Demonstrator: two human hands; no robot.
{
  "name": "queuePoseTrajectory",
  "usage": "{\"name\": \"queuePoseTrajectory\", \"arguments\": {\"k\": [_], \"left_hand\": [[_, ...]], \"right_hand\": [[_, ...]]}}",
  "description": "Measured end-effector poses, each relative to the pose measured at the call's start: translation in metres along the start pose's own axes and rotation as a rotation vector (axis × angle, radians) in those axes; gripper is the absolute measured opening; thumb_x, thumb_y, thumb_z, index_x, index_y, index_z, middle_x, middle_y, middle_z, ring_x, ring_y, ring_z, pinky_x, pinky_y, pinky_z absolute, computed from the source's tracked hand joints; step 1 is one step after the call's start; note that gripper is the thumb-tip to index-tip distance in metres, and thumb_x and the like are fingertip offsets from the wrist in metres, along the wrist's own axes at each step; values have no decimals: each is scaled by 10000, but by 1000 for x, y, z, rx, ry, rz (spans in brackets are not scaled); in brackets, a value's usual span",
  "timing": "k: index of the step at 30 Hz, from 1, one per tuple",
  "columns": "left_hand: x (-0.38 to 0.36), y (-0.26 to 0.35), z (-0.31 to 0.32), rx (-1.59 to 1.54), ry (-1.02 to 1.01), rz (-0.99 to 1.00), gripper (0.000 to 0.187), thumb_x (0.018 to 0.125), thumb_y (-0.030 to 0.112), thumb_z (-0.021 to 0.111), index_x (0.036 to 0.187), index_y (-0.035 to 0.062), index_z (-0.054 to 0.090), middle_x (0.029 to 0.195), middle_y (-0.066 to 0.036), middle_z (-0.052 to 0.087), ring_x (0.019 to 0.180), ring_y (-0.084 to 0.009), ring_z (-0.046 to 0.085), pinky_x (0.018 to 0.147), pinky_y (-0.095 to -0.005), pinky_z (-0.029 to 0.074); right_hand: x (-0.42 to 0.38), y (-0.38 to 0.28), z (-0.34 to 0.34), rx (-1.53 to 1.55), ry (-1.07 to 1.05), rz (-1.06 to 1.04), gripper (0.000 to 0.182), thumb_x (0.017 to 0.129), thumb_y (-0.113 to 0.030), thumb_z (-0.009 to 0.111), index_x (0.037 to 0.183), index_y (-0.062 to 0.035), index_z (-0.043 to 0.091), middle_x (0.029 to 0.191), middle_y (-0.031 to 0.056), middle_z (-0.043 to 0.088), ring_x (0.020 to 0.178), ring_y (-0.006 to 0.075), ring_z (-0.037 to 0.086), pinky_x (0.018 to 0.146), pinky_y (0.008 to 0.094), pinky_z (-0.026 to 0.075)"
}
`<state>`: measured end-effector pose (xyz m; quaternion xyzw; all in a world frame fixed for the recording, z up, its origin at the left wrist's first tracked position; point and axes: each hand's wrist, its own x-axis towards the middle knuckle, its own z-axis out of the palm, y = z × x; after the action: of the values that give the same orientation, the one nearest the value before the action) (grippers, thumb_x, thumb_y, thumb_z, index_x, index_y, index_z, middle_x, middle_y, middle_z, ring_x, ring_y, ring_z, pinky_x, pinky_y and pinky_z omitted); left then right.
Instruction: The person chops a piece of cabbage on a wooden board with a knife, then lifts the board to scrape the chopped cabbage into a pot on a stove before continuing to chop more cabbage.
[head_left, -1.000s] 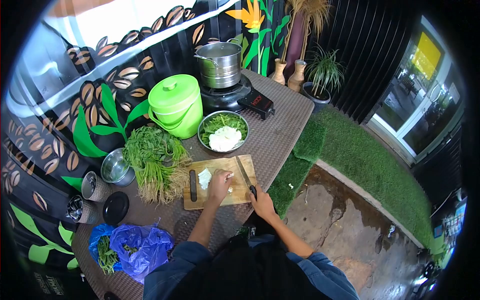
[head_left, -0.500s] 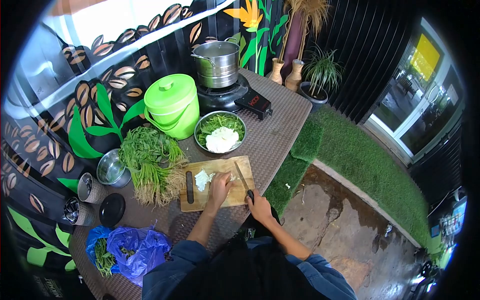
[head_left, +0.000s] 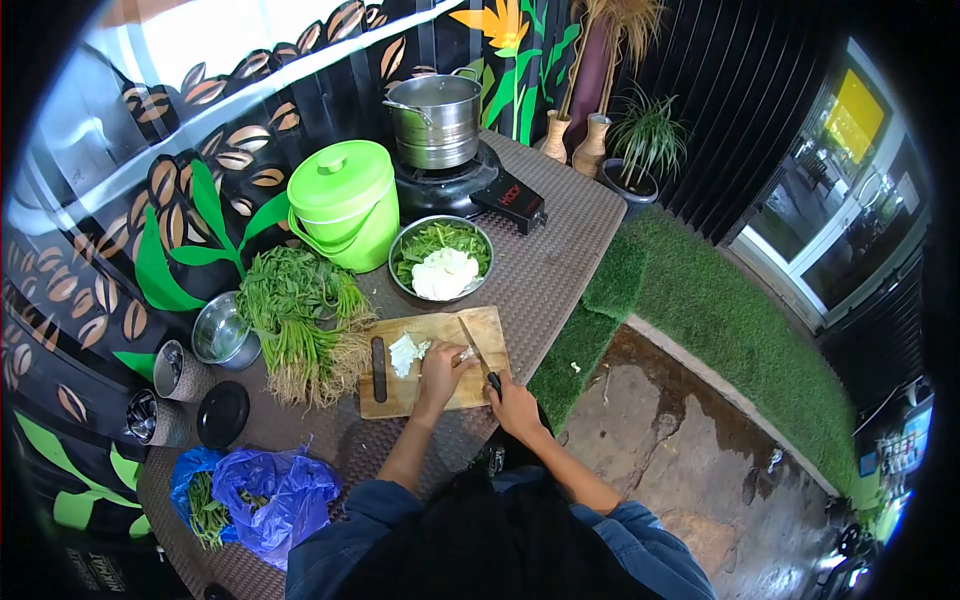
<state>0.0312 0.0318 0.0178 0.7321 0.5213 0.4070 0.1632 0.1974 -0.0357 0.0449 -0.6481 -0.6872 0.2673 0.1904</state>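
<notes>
A wooden cutting board [head_left: 435,326] with a dark handle slot lies on the table before me. My right hand [head_left: 515,406] is closed around the black handle of a knife [head_left: 477,343], its blade angled over the board's right part. My left hand [head_left: 440,380] rests on the board with fingers bunched on a small white piece of food [head_left: 467,354], close beside the blade. Its exact kind is too small to tell. White chopped bits [head_left: 404,354] lie left of that hand. Behind the board stands a metal bowl [head_left: 398,287] holding cut greens [head_left: 440,240] and a white heap [head_left: 444,274].
Rooted leafy greens [head_left: 300,320] lie left of the board, near a lidded green bucket [head_left: 345,205]. A steel pot [head_left: 435,125] sits on a black burner [head_left: 440,190] at the back. A metal bowl [head_left: 225,335], a black lid [head_left: 223,415] and purple plastic bags [head_left: 275,505] are at the left.
The knife has shifted slightly left and up, nearer my left fingers. My left hand stays in about the same place on the board.
</notes>
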Motion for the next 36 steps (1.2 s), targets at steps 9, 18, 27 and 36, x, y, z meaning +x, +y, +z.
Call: {"name": "queuePoseTrajectory", "arguments": {"k": [9, 18, 27, 36], "left_hand": [[0, -6, 8, -10, 60, -10, 178, 722, 85, 742, 869, -10, 710, 826, -144, 670, 809, -298, 591, 729, -379, 479], [-11, -3, 18, 3, 218, -1, 118, 734, 40, 710, 841, -10, 713, 849, -135, 671, 855, -293, 586, 784, -377, 461], [-13, -2, 19, 56, 219, -72, 91, 759, 66, 683, 832, 30, 725, 870, -91, 681, 902, -274, 546, 851, -376, 428], [-15, 7, 11, 209, 201, -23, 128, 792, 115, 649, 871, 65, 736, 923, -55, 687, 912, -260, 539, 875, -378, 412]], "right_hand": [[-1, 8, 1, 109, 23, 27, 318, 915, -288, 524, 1034, 4, 483, 780, 297, 621, 773, 479, 611, 684, 548, 482], [11, -3, 13, -85, 16, 16, 283, 935, -265, 489, 1027, 1, 455, 816, 302, 633, 787, 454, 637, 698, 527, 508], [17, -9, 5, -212, -37, -9, 272, 931, -244, 470, 1031, 7, 442, 822, 269, 654, 787, 428, 660, 679, 511, 528], [22, -18, 2, -215, -47, -11, 227, 900, -171, 488, 1037, 1, 432, 792, 238, 661, 777, 410, 671, 670, 490, 543]]}}
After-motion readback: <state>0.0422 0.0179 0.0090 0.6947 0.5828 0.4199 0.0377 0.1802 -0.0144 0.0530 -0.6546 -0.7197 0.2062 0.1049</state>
